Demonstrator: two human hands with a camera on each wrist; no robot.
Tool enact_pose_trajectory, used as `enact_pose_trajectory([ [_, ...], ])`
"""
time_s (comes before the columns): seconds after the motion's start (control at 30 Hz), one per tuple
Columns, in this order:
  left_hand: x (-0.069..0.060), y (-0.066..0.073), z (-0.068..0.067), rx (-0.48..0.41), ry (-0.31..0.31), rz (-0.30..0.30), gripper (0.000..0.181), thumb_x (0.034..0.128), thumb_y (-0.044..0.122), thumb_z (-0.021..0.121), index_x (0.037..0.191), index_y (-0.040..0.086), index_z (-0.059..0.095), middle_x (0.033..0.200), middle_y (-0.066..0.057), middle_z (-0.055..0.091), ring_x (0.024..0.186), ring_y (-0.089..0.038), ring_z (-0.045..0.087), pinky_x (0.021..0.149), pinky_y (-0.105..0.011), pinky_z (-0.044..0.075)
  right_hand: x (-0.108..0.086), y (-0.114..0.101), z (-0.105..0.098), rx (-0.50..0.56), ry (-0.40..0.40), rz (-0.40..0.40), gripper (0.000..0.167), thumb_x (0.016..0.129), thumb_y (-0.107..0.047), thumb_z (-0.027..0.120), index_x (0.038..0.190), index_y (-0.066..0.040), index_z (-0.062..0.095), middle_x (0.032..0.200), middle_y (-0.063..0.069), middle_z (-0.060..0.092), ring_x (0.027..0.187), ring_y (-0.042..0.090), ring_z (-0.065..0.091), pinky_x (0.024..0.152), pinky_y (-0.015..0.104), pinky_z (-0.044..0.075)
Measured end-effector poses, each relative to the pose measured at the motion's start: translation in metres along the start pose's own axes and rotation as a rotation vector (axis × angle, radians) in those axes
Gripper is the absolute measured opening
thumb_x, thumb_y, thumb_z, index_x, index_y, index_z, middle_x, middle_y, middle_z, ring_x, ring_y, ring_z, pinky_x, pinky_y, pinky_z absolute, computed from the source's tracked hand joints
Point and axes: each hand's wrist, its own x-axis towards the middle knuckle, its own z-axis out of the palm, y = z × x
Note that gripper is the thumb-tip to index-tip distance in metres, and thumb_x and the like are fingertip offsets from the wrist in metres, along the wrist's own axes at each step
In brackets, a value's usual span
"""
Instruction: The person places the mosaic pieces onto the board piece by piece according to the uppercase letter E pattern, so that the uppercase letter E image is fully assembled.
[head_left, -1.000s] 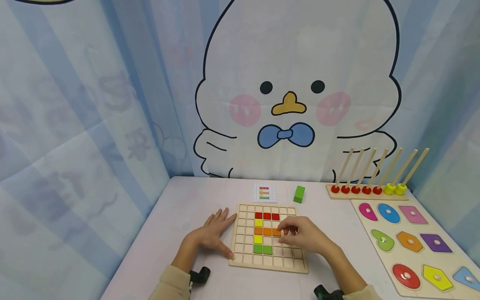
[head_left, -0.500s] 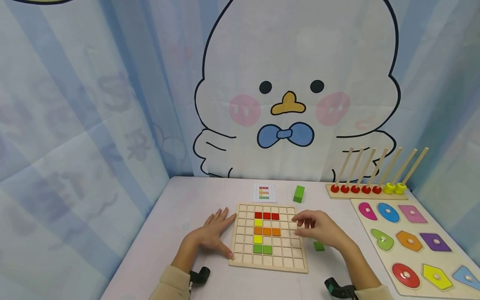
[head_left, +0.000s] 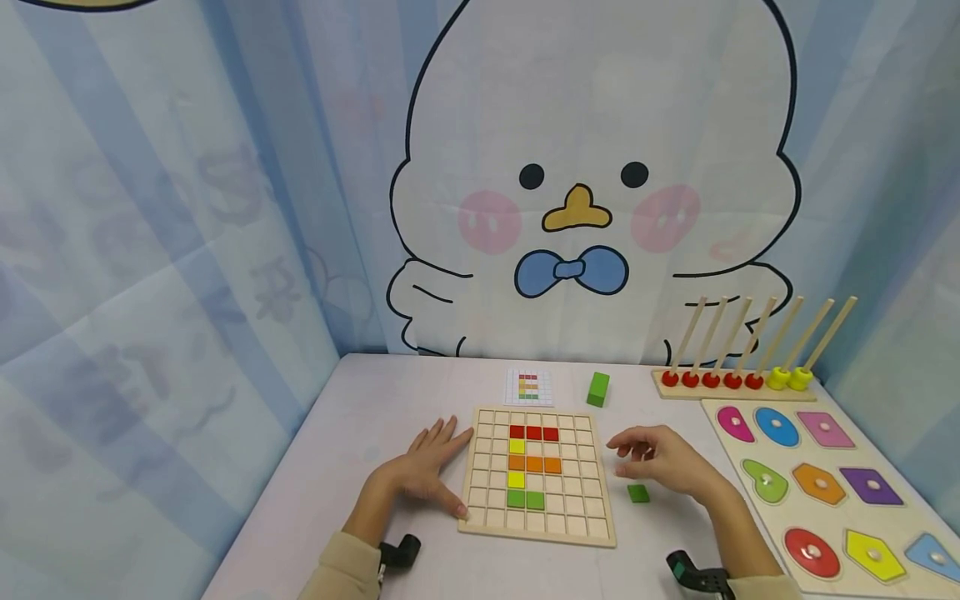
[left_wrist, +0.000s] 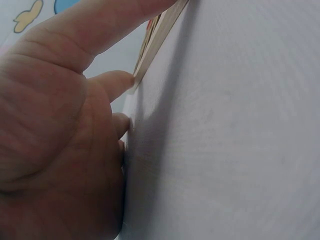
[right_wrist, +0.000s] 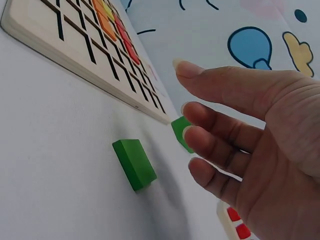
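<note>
A square wooden grid board (head_left: 588, 483) lies on the table with red, yellow, orange and green tiles set in some of its cells. My left hand (head_left: 426, 467) is spread flat at its left side, thumb and fingertip touching the frame; the left wrist view shows them against the board's edge. To the right of the board, my right hand (head_left: 667, 458) hovers above the table with loosely bent fingers and nothing between them. Just below that hand lies a loose green tile (head_left: 638, 493), also seen as a green block (right_wrist: 135, 164) in the right wrist view.
Behind the board lie a pattern card (head_left: 528, 387) and a green block (head_left: 597, 389). A peg stand with red and yellow beads (head_left: 735, 387) is at the back right. A shape puzzle board (head_left: 817, 517) covers the right side. A printed curtain (head_left: 480, 317) hangs behind.
My right hand has moved right, off the board, to above the table. The loose green tile, hidden behind it a second ago, now shows. The left hand stays still.
</note>
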Motion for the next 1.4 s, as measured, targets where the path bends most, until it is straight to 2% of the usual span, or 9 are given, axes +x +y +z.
enact_pose_trajectory([
  [0.2,-0.001,0.000,0.000,-0.003,-0.001,0.000,0.129,0.0648,0.059,0.092,0.167,0.022,0.024,0.176,-0.016,0.003,0.163,-0.037,-0.004,0.131,-0.059,0.001,-0.005,0.007,-0.005,0.018,-0.090,0.025,0.037,0.086,-0.018,0.085,0.119,-0.005,0.075,0.102,0.010,0.070,0.082,0.017,0.055,0.068,0.024,0.047],
  [0.47,0.000,0.000,0.000,-0.012,0.000,-0.004,0.129,0.0643,0.059,0.093,0.167,0.022,0.024,0.176,-0.015,0.003,0.163,-0.037,-0.004,0.131,-0.059,0.001,-0.012,0.012,-0.011,-0.009,-0.179,-0.032,0.030,0.080,-0.009,0.088,0.107,-0.006,0.077,0.103,0.008,0.074,0.084,0.018,0.055,0.072,0.023,0.047],
  [0.63,0.000,-0.001,0.001,-0.016,0.000,-0.005,0.129,0.0639,0.059,0.093,0.167,0.022,0.024,0.176,-0.015,0.002,0.163,-0.036,-0.005,0.131,-0.059,0.000,-0.013,0.014,-0.012,-0.020,-0.188,-0.031,0.028,0.079,-0.010,0.089,0.105,-0.007,0.077,0.101,0.007,0.074,0.086,0.019,0.055,0.073,0.023,0.047],
  [0.97,0.000,-0.001,0.001,-0.015,0.000,-0.001,0.130,0.0640,0.058,0.093,0.167,0.022,0.024,0.176,-0.015,0.003,0.163,-0.037,-0.004,0.130,-0.059,0.001,-0.013,0.018,-0.009,-0.019,-0.204,0.021,0.025,0.079,-0.006,0.088,0.102,-0.009,0.078,0.096,0.004,0.071,0.087,0.020,0.055,0.074,0.023,0.048],
  [1.4,0.001,-0.002,0.002,-0.022,-0.003,-0.008,0.129,0.0641,0.058,0.093,0.167,0.023,0.024,0.176,-0.014,0.003,0.163,-0.036,-0.005,0.131,-0.059,0.000,-0.010,0.015,-0.005,0.001,-0.189,0.008,0.021,0.081,-0.002,0.084,0.098,-0.006,0.074,0.091,0.006,0.068,0.083,0.020,0.055,0.071,0.024,0.049],
])
